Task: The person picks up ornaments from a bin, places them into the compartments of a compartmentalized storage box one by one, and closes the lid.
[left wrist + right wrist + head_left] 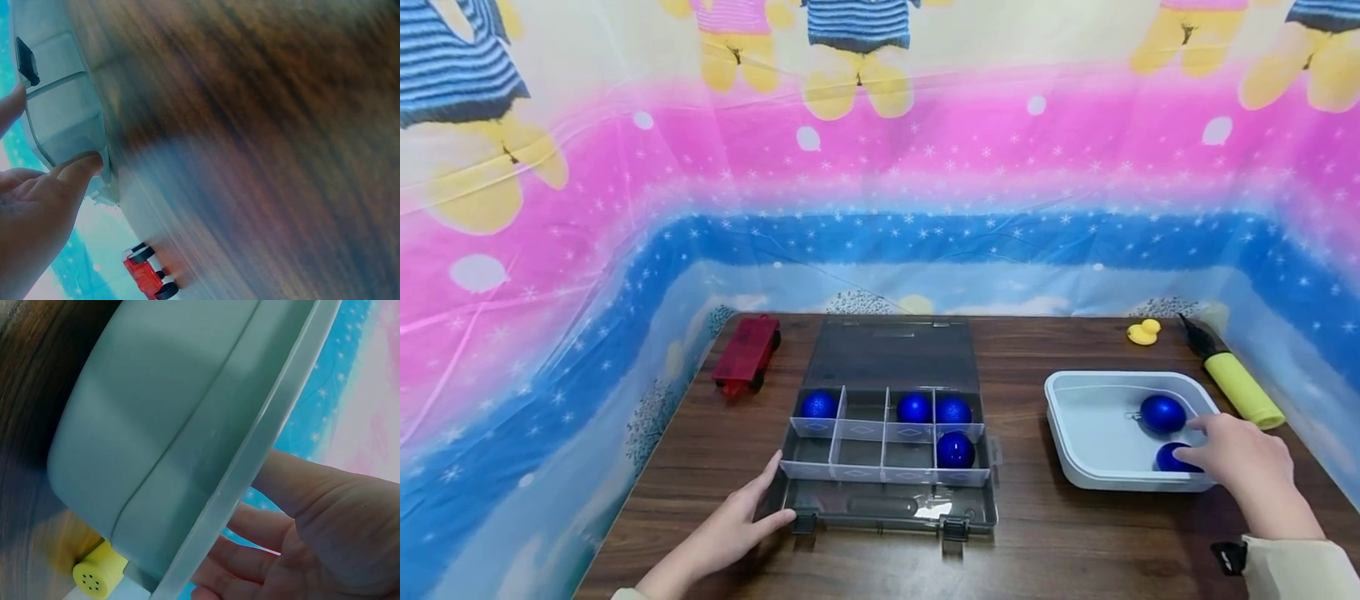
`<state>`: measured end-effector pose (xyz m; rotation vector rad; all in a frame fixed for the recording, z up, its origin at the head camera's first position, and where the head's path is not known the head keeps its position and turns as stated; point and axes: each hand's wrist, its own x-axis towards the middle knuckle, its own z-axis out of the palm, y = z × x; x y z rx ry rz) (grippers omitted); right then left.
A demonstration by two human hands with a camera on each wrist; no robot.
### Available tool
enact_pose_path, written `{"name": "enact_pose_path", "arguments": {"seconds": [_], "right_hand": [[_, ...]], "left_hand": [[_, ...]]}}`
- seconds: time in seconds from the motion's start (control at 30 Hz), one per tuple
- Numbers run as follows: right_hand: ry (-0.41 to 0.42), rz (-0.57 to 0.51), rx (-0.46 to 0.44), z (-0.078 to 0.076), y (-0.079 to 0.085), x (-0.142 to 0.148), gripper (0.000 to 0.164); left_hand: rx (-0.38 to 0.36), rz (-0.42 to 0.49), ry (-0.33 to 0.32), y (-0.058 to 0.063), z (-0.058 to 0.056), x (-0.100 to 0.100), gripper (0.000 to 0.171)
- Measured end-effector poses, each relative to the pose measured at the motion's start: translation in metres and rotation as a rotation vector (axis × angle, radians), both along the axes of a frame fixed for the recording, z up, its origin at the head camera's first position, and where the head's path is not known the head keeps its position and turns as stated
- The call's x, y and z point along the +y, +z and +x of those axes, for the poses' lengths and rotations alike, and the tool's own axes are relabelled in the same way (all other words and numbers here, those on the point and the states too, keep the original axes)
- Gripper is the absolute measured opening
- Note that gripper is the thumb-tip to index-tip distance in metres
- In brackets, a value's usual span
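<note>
A dark see-through compartment box (pixel 857 454) lies on the table with its lid (pixel 891 354) folded back. Three blue baubles (pixel 818 405) sit in its back row, in the first, third and fourth compartments from the left; another blue bauble (pixel 956 451) is in the rightmost compartment of the middle row. My left hand (pixel 730 525) rests at the box's left front corner, fingers and thumb extended. Over the right rim of a white basin (pixel 1105 479) reaches my right hand (pixel 1247 462). Its thumb overlaps the nearer bauble (pixel 1172 457), and its fingertips are beside the farther bauble (pixel 1162 414).
A red toy car (pixel 748 354) stands at the table's back left. Behind the basin sits a yellow rubber duck (pixel 1144 332), and a yellow-green hand pump (pixel 1243 387) with a black nozzle lies to the basin's right. A patterned cloth (pixel 925 242) hangs around the table.
</note>
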<state>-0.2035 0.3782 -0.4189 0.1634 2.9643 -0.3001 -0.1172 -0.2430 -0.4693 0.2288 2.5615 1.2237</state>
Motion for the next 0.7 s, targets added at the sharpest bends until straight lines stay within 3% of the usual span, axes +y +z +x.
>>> {"name": "enact_pose_path", "arguments": {"seconds": [0.43,0.7], "right_hand": [[0.020,0.007,-0.092,-0.0046,-0.0065,-0.0057,0.069],[0.039,0.013,-0.049,0.0002,-0.0036,-0.0093,0.066]], "left_hand": [[0.011,-0.009,-0.016,0.0004,-0.0001,-0.0003,0.088],[0.015,0.001,-0.020,0.0001,-0.0003,0.0000,0.086]]}}
